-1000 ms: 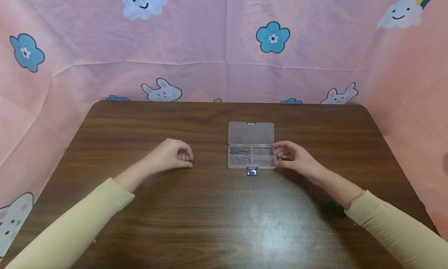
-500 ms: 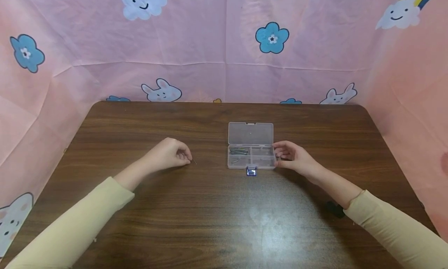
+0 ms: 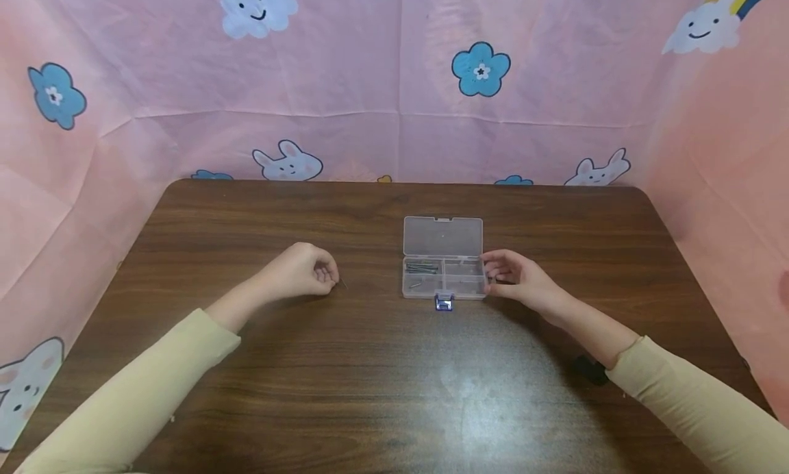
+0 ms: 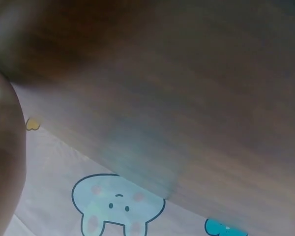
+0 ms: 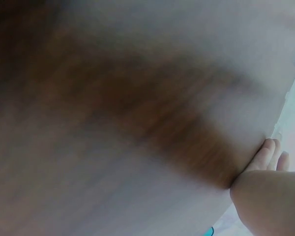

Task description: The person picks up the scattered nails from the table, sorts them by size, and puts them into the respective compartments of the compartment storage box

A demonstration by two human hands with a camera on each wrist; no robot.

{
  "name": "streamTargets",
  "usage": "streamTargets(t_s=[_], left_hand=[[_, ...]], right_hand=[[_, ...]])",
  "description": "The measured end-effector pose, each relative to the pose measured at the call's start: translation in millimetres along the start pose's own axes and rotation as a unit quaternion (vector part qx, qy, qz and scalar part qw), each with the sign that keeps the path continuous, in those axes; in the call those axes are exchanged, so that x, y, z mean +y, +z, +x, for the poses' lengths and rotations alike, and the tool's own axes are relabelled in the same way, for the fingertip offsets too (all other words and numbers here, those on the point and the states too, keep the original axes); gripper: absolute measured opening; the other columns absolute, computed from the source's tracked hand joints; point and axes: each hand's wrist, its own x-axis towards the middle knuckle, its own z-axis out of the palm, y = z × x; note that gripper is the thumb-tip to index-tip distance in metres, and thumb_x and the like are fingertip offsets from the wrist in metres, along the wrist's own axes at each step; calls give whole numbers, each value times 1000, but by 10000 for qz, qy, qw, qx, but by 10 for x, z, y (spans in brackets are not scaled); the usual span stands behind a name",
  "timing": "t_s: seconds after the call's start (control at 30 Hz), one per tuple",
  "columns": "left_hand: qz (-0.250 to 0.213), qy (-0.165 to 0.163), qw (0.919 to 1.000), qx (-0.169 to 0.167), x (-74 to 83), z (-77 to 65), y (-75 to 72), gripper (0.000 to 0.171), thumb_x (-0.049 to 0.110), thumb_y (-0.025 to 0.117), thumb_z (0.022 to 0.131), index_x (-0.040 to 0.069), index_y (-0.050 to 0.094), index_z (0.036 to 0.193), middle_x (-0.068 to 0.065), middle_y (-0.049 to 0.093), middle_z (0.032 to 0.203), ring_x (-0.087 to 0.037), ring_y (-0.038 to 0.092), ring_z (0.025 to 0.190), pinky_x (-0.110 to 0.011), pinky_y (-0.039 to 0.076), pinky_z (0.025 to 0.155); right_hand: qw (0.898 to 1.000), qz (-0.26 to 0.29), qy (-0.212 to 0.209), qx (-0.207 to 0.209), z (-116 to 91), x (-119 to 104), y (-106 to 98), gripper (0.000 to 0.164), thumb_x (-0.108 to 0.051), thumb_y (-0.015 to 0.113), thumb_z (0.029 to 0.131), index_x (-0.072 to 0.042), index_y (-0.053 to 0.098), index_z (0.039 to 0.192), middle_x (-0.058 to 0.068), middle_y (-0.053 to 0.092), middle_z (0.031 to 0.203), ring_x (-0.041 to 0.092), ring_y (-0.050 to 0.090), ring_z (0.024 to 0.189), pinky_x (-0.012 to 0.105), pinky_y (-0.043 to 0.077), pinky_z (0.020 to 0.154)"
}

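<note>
In the head view a clear plastic compartment box lies on the table with its lid raised at the back. Several long nails fill its back left compartment. A short nail lies in the front left one. My right hand grips the box's right end, thumb at the front corner and index finger at the back corner. To the left of the box, my left hand pinches a thin nail just above the table; its point sticks out past the fingertips.
The blue latch hangs open at the box's front. A small dark object lies by the right sleeve. The brown wooden table meets a pink patterned cloth at its back and sides. Both wrist views are mostly blurred table.
Two thin pieces showed at the left fingertips a second ago; one shows now. The left fingers have shifted slightly around it. The right hand and box have stayed in place.
</note>
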Motion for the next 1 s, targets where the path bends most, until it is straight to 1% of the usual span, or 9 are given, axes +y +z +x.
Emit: streamTargets(t_s=[0.17, 0.27, 0.37, 0.47, 0.6, 0.7, 0.8, 1.0], left_hand=[[-304, -111, 9995, -1, 11, -1, -8, 7, 1, 74, 82, 7, 77, 84, 1, 70, 74, -11, 58, 69, -20, 50, 64], [-477, -124, 9988, 71, 35, 13, -22, 7, 1, 74, 83, 7, 78, 86, -1, 72, 77, -13, 60, 71, -21, 52, 65], [-489, -93, 9986, 155, 68, 52, -26, 7, 2, 74, 83, 7, 78, 85, -1, 72, 77, -13, 61, 72, -22, 53, 66], [-511, -42, 9985, 188, 108, 111, -12, 6, 4, 75, 84, 8, 78, 87, -1, 73, 78, -13, 63, 73, -23, 54, 68], [-614, 40, 9978, 241, 188, 197, 21, 5, 5, 76, 85, 5, 79, 89, -2, 74, 80, -14, 64, 74, -24, 56, 69], [-636, 173, 9973, 324, 247, 267, 52, 5, 5, 76, 85, 4, 79, 89, -3, 75, 80, -13, 64, 74, -24, 56, 69], [-632, 295, 9969, 366, 306, 334, 86, 5, 5, 75, 85, 6, 79, 88, -2, 75, 80, -13, 64, 73, -24, 56, 69], [-784, 394, 9955, 368, 432, 467, 163, 7, 4, 75, 85, 9, 79, 86, -2, 75, 80, -13, 65, 74, -25, 57, 71]], right_hand=[[10000, 28, -28, -36, -3, 14, 7, 56, -8, 74, 98, 0, 52, 149, 23, 59, 137, 31, 57, 121, 13, 49, 94], [10000, 56, -45, -50, -1, 30, 3, 56, -7, 74, 98, 0, 51, 149, 24, 58, 138, 32, 57, 122, 13, 49, 94], [9999, 69, -52, -66, 3, 35, 3, 56, -7, 73, 98, 0, 51, 150, 24, 58, 139, 30, 56, 122, 12, 48, 95], [9999, 84, -50, -67, 5, 34, 3, 57, -6, 73, 98, 0, 51, 150, 24, 58, 139, 28, 56, 122, 12, 48, 95], [9999, 88, -73, -47, -1, 16, 6, 57, -5, 73, 98, 1, 51, 150, 25, 58, 139, 30, 56, 123, 12, 48, 96], [9999, 85, -73, -48, -8, 2, 9, 57, -6, 73, 98, 1, 50, 150, 25, 58, 139, 31, 56, 124, 13, 47, 96], [9999, 90, -66, -60, -9, -4, 10, 57, -6, 73, 99, 1, 50, 150, 25, 57, 140, 31, 56, 125, 13, 47, 97], [9999, 103, -34, -63, 3, 20, 0, 57, -5, 73, 98, 1, 50, 150, 25, 57, 139, 31, 55, 124, 11, 47, 95]])
